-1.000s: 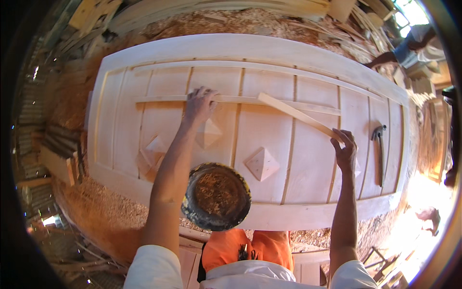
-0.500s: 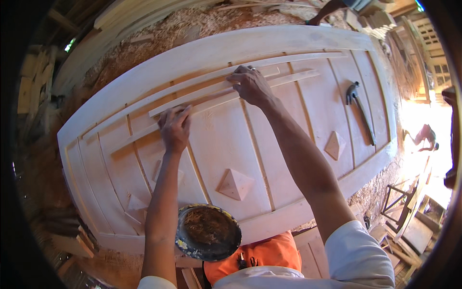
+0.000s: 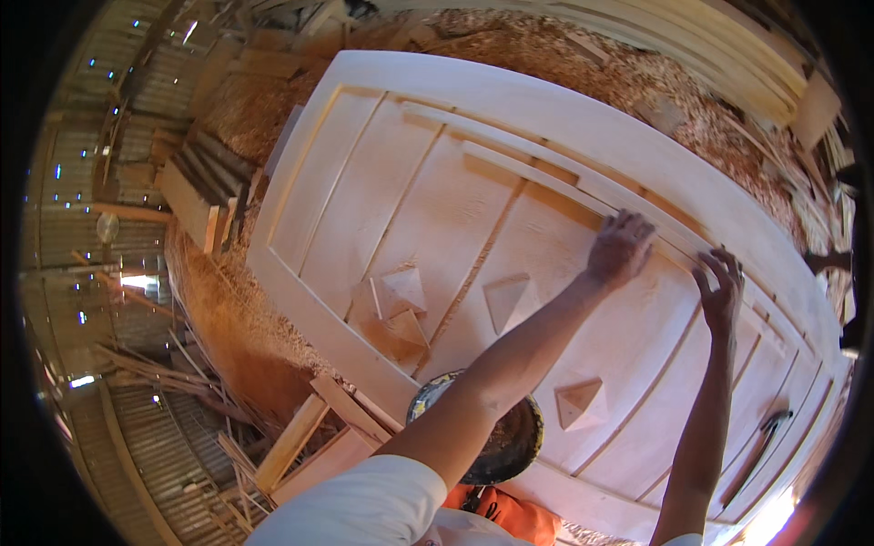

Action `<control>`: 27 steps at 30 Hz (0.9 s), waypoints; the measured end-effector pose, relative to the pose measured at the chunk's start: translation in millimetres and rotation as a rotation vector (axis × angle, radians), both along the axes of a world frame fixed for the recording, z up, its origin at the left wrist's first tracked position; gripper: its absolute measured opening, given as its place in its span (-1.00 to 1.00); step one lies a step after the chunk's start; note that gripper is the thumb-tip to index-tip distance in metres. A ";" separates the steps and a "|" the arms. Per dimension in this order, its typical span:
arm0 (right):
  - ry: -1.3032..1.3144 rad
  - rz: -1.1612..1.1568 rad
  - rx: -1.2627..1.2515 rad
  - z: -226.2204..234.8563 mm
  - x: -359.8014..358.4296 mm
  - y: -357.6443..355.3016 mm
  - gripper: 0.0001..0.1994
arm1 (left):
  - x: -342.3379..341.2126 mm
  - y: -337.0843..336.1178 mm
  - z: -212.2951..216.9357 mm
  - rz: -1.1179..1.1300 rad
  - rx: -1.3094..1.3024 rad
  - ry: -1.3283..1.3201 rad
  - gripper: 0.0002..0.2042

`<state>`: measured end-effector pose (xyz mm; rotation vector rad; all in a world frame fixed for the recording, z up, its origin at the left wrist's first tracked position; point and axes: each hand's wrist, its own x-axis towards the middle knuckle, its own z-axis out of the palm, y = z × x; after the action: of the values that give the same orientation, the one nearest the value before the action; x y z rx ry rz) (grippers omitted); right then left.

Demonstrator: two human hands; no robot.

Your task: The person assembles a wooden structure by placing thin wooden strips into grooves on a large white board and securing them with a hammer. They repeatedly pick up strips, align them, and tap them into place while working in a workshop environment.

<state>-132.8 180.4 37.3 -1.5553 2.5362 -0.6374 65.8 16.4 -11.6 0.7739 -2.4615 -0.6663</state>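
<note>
A large pale panelled wooden door lies flat before me, with thin wooden strips along its far side. My left hand has its fingers curled onto a wooden strip. To its right, my right hand rests at the strips with fingers bent and spread; its fingertips partly hide the contact. Another long strip runs close to the far rail. Several pyramid-shaped wooden blocks sit on the nearer panels. A hammer lies toward the door's right end.
A dark, paint-spotted bowl stands at the door's near edge, partly behind my left forearm. Wood shavings surround the door. Stacked boards lie at left, long planks at the far right. Corrugated sheeting forms a wall.
The view has swung left, so the door's left end and the sheet wall show more. Both hands have shifted along the strips, and the strips sit differently on the door.
</note>
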 end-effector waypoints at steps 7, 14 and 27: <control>0.047 -0.290 0.055 3.0 -34.6 58.8 -0.69 | 67.9 -68.7 9.9 0.209 -0.008 0.041 -0.53; 0.226 -0.641 0.305 -19.4 -56.1 70.3 -0.60 | 103.6 -85.1 -7.9 0.368 -0.106 -0.015 -0.39; -0.006 -0.886 0.266 14.0 15.8 2.1 -0.33 | 106.5 -99.2 -10.0 0.282 -0.222 -0.031 -0.38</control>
<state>-117.0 182.6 51.4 -0.2913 3.0664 -0.3192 172.3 -82.8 -21.5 1.0204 -2.3387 -0.2749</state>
